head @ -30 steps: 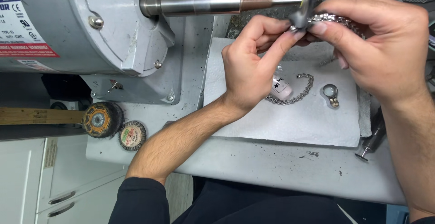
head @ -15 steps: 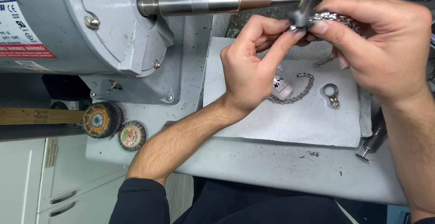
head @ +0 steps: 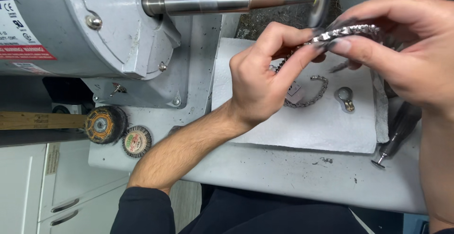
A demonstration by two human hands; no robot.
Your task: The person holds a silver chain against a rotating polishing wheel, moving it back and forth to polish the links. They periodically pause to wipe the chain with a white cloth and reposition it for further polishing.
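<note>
Upper right of frame: left hand (head: 265,80) and right hand (head: 402,49) both pinch a silver chain bracelet (head: 347,31), fingers closed on it, holding it against the small buffing wheel (head: 322,0) on the motor's tapered spindle (head: 222,2). Polishing looks underway; how much of the chain is done is hard to judge through the blur. On the white towel (head: 321,125), mid-frame, a second chain (head: 309,97) and a small ring (head: 346,97) lie untouched, seemingly waiting.
</note>
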